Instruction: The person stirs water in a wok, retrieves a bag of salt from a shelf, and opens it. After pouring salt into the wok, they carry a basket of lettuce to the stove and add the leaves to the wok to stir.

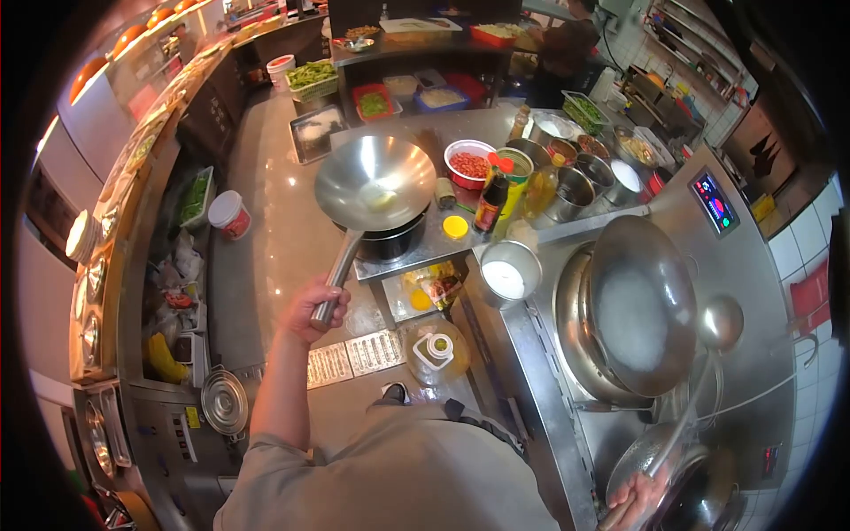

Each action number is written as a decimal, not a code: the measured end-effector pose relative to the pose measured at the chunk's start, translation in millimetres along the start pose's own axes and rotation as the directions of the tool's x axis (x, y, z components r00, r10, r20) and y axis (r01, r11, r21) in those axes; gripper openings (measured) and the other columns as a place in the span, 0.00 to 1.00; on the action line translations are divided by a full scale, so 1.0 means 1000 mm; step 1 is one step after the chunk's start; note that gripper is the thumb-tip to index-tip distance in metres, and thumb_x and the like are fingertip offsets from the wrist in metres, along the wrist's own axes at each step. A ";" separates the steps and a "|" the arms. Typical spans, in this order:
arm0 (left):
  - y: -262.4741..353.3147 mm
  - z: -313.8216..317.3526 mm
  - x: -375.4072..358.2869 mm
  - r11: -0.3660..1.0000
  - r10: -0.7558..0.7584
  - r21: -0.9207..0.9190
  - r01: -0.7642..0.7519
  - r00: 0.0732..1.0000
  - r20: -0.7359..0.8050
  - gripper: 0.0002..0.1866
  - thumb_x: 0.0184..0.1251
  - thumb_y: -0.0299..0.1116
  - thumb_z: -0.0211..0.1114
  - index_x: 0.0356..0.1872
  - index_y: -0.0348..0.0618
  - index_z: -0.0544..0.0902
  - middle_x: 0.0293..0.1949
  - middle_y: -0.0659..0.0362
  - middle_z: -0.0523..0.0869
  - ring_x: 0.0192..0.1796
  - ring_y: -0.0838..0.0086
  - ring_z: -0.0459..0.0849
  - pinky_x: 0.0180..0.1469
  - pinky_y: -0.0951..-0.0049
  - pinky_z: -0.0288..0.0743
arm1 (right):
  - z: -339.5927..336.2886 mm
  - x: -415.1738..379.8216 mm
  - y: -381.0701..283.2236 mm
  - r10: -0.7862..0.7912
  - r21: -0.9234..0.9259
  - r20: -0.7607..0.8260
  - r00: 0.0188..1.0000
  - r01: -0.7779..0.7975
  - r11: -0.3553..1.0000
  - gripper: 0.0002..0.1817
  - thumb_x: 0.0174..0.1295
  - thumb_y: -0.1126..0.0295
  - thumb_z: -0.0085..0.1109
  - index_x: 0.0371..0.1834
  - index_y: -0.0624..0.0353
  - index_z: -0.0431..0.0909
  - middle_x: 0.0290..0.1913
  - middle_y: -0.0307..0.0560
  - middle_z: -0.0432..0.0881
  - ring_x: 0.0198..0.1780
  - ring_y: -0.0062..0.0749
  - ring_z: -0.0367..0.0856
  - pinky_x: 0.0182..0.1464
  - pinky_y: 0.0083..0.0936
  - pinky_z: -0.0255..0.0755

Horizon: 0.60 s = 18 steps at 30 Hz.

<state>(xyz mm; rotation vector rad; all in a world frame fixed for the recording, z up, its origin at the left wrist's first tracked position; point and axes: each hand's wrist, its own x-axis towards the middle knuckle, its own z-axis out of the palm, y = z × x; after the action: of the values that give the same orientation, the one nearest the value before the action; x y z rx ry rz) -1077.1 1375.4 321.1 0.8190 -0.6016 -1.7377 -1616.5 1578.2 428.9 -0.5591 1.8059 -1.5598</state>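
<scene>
My left hand (312,305) is wrapped round the long metal handle of a wok (372,168), held out to the left with its bowl over a black pot (390,243) at the counter's corner. A small pool of pale yellowish liquid lies in the bowl. At the lower right, my right hand (639,496) grips a ladle (722,320) by the end of its handle. The ladle's bowl is up beside a large dark wok (637,305) tilted on the stove, with something whitish and hazy in it, possibly steam.
A metal pot of white stuff (506,273) stands left of the stove. Sauce bottles (490,203), a bowl of red pieces (469,164) and several metal pots (571,190) crowd the counter. Below sits a plastic container (436,352). Another person (567,53) works at the back.
</scene>
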 end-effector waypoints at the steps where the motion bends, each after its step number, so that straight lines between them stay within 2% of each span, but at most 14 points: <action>1: 0.002 0.006 -0.002 0.992 0.003 -0.127 -0.003 1.000 0.003 0.22 0.56 0.29 0.62 0.53 0.39 0.72 0.29 0.56 0.79 0.24 0.75 0.77 0.21 0.78 0.71 | 0.022 -0.003 -0.003 -0.065 0.220 0.112 0.992 0.039 0.975 0.28 0.59 0.72 0.51 0.64 0.60 0.58 0.27 0.47 0.70 0.19 0.25 0.68 0.14 0.22 0.63; 2: 0.003 0.005 -0.003 0.989 0.016 -0.149 -0.012 0.999 0.029 0.24 0.57 0.29 0.62 0.56 0.37 0.70 0.30 0.55 0.79 0.24 0.75 0.77 0.21 0.79 0.71 | 0.038 -0.003 -0.004 -0.150 0.432 0.206 0.967 0.047 0.900 0.36 0.57 0.79 0.47 0.72 0.60 0.49 0.22 0.44 0.67 0.10 0.23 0.64 0.06 0.18 0.59; 4: 0.007 -0.001 -0.009 0.981 0.047 -0.193 -0.031 0.996 0.077 0.29 0.57 0.29 0.61 0.60 0.33 0.67 0.31 0.55 0.78 0.24 0.75 0.77 0.20 0.79 0.71 | 0.067 0.008 -0.001 -0.134 0.463 0.373 0.918 -0.059 0.885 0.37 0.55 0.76 0.50 0.70 0.68 0.50 0.20 0.47 0.69 0.08 0.22 0.62 0.05 0.20 0.60; 6: 0.015 0.001 -0.020 0.977 0.124 -0.188 -0.106 0.989 0.087 0.32 0.56 0.29 0.62 0.63 0.31 0.64 0.30 0.55 0.77 0.23 0.76 0.76 0.20 0.79 0.71 | 0.116 0.001 -0.019 -0.089 0.420 0.524 0.847 -0.166 0.892 0.38 0.53 0.79 0.51 0.70 0.72 0.49 0.20 0.49 0.69 0.08 0.26 0.63 0.05 0.21 0.60; 8: 0.029 0.001 -0.035 0.963 0.203 -0.199 -0.183 0.976 0.085 0.34 0.55 0.29 0.62 0.64 0.30 0.62 0.30 0.55 0.77 0.22 0.76 0.75 0.19 0.80 0.71 | 0.153 0.008 -0.023 -0.049 0.339 0.694 0.719 -0.266 0.903 0.38 0.54 0.79 0.51 0.70 0.71 0.47 0.20 0.51 0.70 0.08 0.27 0.64 0.06 0.22 0.61; 10: 0.046 0.009 -0.053 0.956 0.279 -0.097 -0.275 0.960 0.032 0.34 0.52 0.30 0.63 0.62 0.30 0.63 0.27 0.54 0.77 0.19 0.76 0.74 0.16 0.80 0.69 | 0.198 0.008 -0.031 0.036 0.154 0.818 0.575 -0.278 0.948 0.38 0.55 0.79 0.51 0.70 0.71 0.47 0.20 0.53 0.70 0.09 0.28 0.65 0.07 0.23 0.62; 11: 0.055 0.012 -0.062 0.947 0.318 -0.042 -0.317 0.948 0.007 0.35 0.50 0.31 0.64 0.61 0.30 0.64 0.26 0.54 0.77 0.17 0.76 0.74 0.15 0.80 0.68 | 0.219 0.002 -0.032 0.082 0.102 0.801 0.592 -0.271 0.957 0.37 0.55 0.81 0.53 0.70 0.70 0.49 0.20 0.53 0.72 0.10 0.29 0.67 0.08 0.24 0.64; 12: 0.061 0.011 -0.070 0.937 0.350 0.009 -0.350 0.937 -0.020 0.35 0.49 0.31 0.64 0.61 0.30 0.64 0.25 0.54 0.77 0.16 0.76 0.73 0.14 0.80 0.67 | 0.240 0.004 -0.027 0.145 0.018 0.819 0.555 -0.278 0.960 0.36 0.55 0.82 0.55 0.69 0.68 0.53 0.21 0.52 0.72 0.10 0.31 0.68 0.09 0.26 0.64; 14: 0.071 0.007 -0.089 0.907 0.414 0.118 -0.404 0.907 -0.072 0.36 0.47 0.31 0.65 0.60 0.29 0.65 0.23 0.54 0.76 0.13 0.75 0.72 0.12 0.79 0.66 | 0.281 0.007 -0.021 0.197 -0.091 0.881 0.430 -0.254 0.963 0.36 0.54 0.82 0.57 0.68 0.65 0.55 0.21 0.49 0.73 0.12 0.30 0.70 0.10 0.25 0.65; 18: 0.073 -0.002 -0.125 0.884 0.452 0.268 -0.383 0.848 -0.278 0.37 0.40 0.32 0.67 0.57 0.30 0.67 0.20 0.55 0.76 0.12 0.75 0.73 0.12 0.80 0.65 | 0.348 0.007 -0.011 0.284 -0.279 0.911 0.300 -0.060 0.958 0.32 0.52 0.81 0.55 0.65 0.64 0.60 0.21 0.44 0.74 0.13 0.26 0.71 0.13 0.24 0.67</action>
<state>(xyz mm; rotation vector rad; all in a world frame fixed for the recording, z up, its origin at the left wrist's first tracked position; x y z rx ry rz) -1007.4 1473.2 402.1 1.0127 -0.6749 -1.1158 -1369.3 1332.8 420.0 -1.0582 0.9702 -0.5560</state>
